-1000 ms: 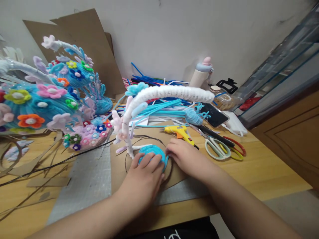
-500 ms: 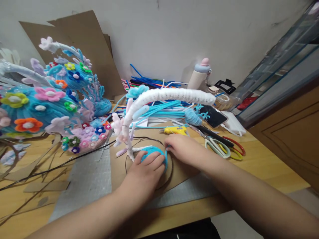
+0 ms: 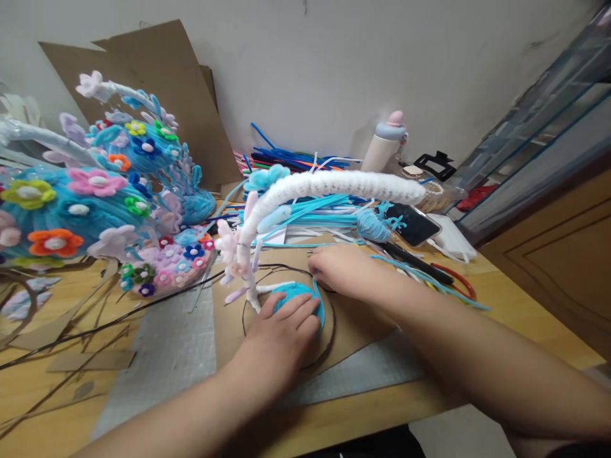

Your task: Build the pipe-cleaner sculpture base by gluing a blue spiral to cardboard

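My left hand lies with its fingers spread flat over a round blue pipe-cleaner coil, pressing it against the cardboard sheet. Close to the coil's right edge, my right hand is closed in a pinch on the blue pipe cleaner that runs up from the coil; its fingertips are partly hidden. An arched white fuzzy stem rises from the left side of the coil, with pale pink flowers and a blue flower on it.
Decorated blue flower pieces crowd the left side. Pipe cleaners are heaped behind the arch. On the right lie a phone, a white power bank and red-handled pliers; a bottle stands by the wall.
My right hand has moved slightly left and up, covering the yellow glue gun. A loose blue strand now shows beyond my right forearm, across the scissors. The left fingers have flattened a little.
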The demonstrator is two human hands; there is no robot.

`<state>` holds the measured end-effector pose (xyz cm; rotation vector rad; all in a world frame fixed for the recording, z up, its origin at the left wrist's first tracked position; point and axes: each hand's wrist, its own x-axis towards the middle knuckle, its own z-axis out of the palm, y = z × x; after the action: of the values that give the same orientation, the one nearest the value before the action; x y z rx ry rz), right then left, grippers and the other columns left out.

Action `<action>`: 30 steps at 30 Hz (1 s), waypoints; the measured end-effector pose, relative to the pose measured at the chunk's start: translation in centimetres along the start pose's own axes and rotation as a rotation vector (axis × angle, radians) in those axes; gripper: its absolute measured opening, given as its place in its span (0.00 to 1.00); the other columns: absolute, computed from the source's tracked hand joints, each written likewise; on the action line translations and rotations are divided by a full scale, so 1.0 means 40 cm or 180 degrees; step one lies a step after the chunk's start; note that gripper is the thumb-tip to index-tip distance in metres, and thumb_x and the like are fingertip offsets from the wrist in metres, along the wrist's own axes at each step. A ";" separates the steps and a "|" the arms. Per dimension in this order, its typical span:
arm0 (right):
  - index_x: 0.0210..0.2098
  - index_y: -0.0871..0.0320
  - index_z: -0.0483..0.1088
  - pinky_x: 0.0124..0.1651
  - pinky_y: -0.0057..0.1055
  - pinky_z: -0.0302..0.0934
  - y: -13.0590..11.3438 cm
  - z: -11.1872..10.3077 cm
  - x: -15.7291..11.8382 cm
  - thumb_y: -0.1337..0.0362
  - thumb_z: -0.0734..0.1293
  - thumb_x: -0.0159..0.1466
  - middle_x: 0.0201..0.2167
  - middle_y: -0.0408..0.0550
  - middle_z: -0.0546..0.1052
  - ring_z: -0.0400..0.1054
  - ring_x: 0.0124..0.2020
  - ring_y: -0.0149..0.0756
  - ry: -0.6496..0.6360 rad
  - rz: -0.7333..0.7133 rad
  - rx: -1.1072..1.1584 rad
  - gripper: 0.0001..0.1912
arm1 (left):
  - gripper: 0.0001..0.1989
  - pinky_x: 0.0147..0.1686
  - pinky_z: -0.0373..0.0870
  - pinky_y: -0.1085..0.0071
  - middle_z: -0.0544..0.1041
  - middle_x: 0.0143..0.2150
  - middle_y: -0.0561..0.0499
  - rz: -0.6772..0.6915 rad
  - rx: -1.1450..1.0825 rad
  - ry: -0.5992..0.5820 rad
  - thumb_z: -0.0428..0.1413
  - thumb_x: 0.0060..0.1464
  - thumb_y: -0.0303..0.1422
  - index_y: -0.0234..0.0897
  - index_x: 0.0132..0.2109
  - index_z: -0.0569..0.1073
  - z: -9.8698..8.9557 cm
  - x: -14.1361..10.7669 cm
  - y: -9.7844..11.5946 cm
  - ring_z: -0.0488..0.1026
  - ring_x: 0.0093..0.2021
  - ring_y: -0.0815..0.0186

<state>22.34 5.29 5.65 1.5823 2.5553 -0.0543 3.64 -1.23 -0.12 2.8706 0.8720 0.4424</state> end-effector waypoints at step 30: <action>0.34 0.57 0.74 0.45 0.40 0.38 -0.021 0.026 0.043 0.66 0.64 0.64 0.35 0.47 0.77 0.62 0.43 0.40 0.0743 -0.0723 -0.0131 0.06 | 0.10 0.61 0.48 0.56 0.72 0.58 0.52 -0.0134 -0.0204 -0.0079 0.48 0.63 0.27 0.40 0.49 0.69 -0.004 0.002 0.004 0.63 0.61 0.64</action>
<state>20.95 6.35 4.34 1.3487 2.8834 0.1689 3.76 -1.31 0.08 2.7881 0.8956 0.4215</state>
